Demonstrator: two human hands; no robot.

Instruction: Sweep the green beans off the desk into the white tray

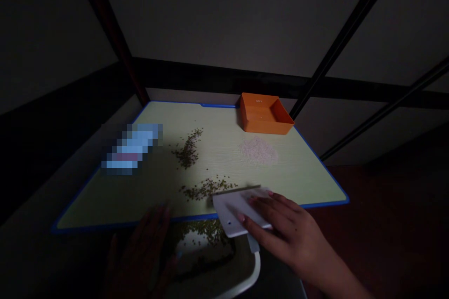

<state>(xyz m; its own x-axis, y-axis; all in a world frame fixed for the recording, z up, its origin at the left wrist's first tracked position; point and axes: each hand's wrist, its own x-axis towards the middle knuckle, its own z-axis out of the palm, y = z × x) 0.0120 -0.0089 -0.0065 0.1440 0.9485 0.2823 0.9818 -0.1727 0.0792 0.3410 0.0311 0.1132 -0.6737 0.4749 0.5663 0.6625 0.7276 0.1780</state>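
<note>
My right hand point(284, 229) grips a flat white scraper point(238, 208), its long edge tilted against the board near the front. Small dark green and brown seeds or beans point(205, 190) lie along the scraper's left end. Below the board's front edge is a clear container point(256, 271) with a pale rim, with more green pieces point(206, 229) inside. My left hand point(140, 252) is in deep shadow at the container's left side, fingers stretched and apart. Whether it touches the container is hard to see.
The pale board point(217, 149) has a blue edge. Another dark pile point(188, 152) lies left of centre and a whitish grain pile point(258, 151) to the right. An orange tray point(266, 126) stands at the back right, a blurred-out bluish object point(135, 147) at the left. Walls rise behind.
</note>
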